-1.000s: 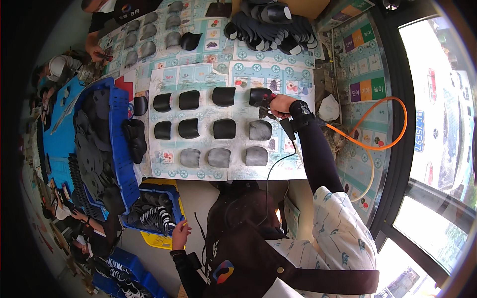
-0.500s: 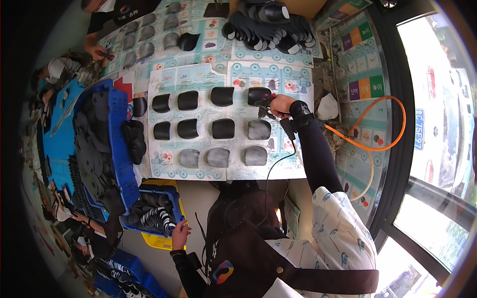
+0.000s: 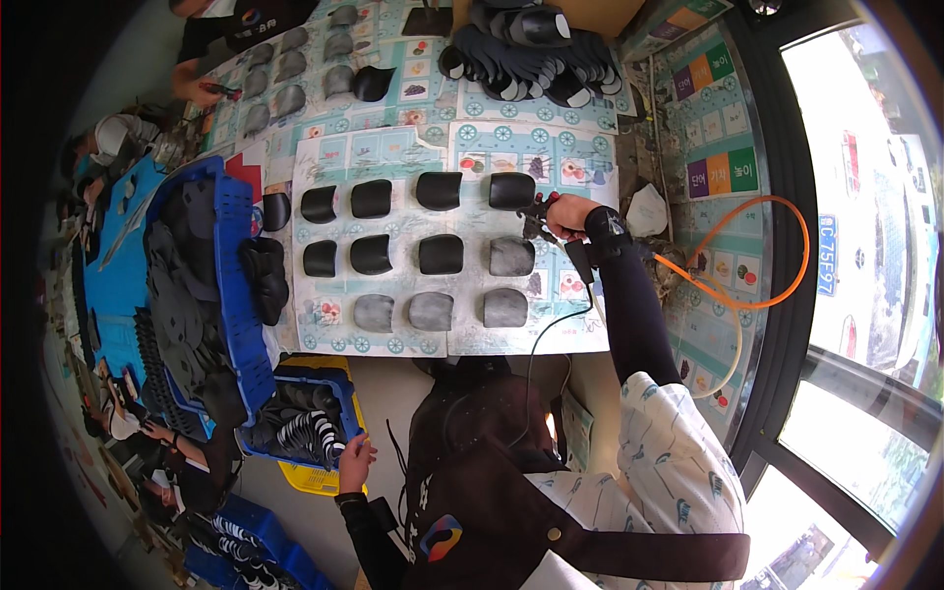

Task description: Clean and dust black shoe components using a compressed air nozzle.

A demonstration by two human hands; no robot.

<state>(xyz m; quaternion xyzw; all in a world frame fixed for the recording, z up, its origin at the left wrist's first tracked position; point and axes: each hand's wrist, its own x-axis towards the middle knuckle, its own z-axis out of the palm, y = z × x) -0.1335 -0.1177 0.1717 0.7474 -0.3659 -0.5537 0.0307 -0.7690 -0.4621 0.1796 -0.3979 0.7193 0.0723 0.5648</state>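
Observation:
My right hand (image 3: 570,214) is closed round a dark spray gun (image 3: 534,218), whose nozzle end is beside a glossy black curved piece (image 3: 512,191) in the far row. An orange hose (image 3: 723,302) runs from my right wrist area. Just nearer lies a grey, dull curved piece (image 3: 511,257). Several more such pieces lie in rows on the covered table (image 3: 472,341), glossy black in the two farther rows, grey in the near row (image 3: 431,311). My left hand (image 3: 356,464) hangs below the table edge by a blue crate (image 3: 356,413), its fingers loosely apart, with nothing visible in them.
Stacked dark pieces (image 3: 536,59) stand at the far side. A large blue crate (image 3: 236,305) of dark parts sits left, with dark parts (image 3: 264,280) at its side. A co-worker's hand (image 3: 202,91) works far left with a tool. A window (image 3: 855,197) is right.
My right hand and the spray gun have shifted slightly right and nearer, away from the far-row black piece. My left hand has barely moved. The co-worker's hand has moved slightly.

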